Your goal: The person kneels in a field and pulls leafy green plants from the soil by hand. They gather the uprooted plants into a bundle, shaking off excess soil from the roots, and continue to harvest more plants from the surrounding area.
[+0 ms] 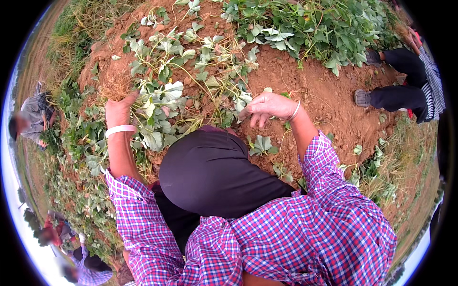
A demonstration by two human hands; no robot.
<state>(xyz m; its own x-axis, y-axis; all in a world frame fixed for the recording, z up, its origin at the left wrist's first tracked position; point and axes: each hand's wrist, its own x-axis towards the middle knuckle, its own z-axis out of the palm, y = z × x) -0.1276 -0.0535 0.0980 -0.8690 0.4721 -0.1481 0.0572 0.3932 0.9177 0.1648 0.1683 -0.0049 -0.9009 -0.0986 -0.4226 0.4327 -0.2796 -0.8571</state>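
Note:
My left hand point(120, 110) grips a bundle of uprooted strawberry plants. Their tangled brown roots point(116, 85) stick out past my fingers on the far side, and their green leaves point(155, 114) fan out to the right. My right hand point(270, 107) hovers over the reddish soil with fingers loosely bent and apart, and I see nothing in it. Close to its fingertips is a pale-backed strawberry leaf point(243, 100). Between my hands and beyond them, loose strawberry plants point(214, 78) with long thin stems lie on the ground.
My bent knee point(207, 168) in dark trousers rises between my arms. A dense patch of strawberry plants point(304, 28) grows ahead. Another person's legs point(400, 96) are at the right. A person point(34, 114) crouches at the far left, with more people point(86, 261) lower left.

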